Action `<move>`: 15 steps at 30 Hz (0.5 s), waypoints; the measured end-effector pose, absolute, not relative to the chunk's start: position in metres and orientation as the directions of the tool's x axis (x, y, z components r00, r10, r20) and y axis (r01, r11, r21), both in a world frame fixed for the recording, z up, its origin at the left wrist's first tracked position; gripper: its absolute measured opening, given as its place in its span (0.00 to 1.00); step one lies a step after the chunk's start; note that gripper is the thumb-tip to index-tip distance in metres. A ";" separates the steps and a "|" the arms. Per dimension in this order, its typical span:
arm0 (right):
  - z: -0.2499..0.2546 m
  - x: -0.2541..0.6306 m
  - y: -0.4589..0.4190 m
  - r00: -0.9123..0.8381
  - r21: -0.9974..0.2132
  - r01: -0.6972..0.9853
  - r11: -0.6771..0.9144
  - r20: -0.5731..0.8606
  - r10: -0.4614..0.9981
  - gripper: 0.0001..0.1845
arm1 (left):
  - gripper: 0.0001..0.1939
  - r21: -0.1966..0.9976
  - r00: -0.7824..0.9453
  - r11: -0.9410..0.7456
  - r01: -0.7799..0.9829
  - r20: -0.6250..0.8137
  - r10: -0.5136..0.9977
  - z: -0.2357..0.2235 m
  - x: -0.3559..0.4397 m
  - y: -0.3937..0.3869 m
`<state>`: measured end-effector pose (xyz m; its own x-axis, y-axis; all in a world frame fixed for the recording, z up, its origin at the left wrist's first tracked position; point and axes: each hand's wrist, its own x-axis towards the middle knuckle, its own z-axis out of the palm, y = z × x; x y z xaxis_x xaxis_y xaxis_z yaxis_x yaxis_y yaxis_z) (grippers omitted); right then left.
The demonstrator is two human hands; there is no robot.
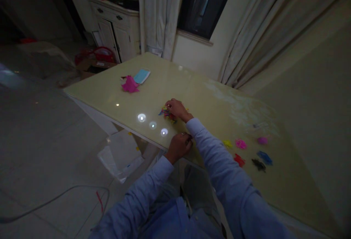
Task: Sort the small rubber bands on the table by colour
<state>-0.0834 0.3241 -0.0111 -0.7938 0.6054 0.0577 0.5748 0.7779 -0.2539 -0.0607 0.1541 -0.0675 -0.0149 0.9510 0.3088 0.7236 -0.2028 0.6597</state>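
My right hand (177,109) reaches down onto a pile of small, thin multicoloured pieces (165,113). Its fingers are bent together at the pile, and any piece between them is too small to make out. Closer to the table's front edge, my left hand (178,146) is closed with curled fingers; something dark shows by the fingertips, but I cannot tell what it is. To the right lie several single-colour heaps of similar pieces: yellow (227,143), pink (241,144), red (239,160), black (259,164), blue (264,157) and purple (262,140).
A blue face mask (142,76) and a crumpled magenta piece (130,84) lie toward the far left of the glossy table (192,82). White plastic sheeting (122,155) is on the floor below. Beyond stand a cabinet (120,30) and a cardboard box (93,67).
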 end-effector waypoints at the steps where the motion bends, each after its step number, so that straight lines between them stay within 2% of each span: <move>1: -0.010 -0.081 0.327 -0.789 -0.243 0.588 0.772 0.039 0.613 0.14 | 0.09 0.674 -0.017 -0.206 0.709 0.309 0.951 -0.067 -0.061 0.154; 9: -0.008 -0.072 0.332 -0.851 -0.267 0.521 0.810 -0.087 0.519 0.14 | 0.09 0.705 -0.027 -0.205 0.678 0.303 0.952 -0.063 -0.061 0.152; 15: -0.007 -0.073 0.334 -0.854 -0.295 0.516 0.804 -0.102 0.511 0.11 | 0.08 0.697 -0.028 -0.217 0.683 0.322 0.946 -0.066 -0.060 0.152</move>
<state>-0.0728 0.3335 -0.0071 -0.8537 0.5107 -0.1015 0.5161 0.8040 -0.2954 -0.0605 0.1517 -0.0657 -0.0281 0.9462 0.3224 0.6828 -0.2174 0.6975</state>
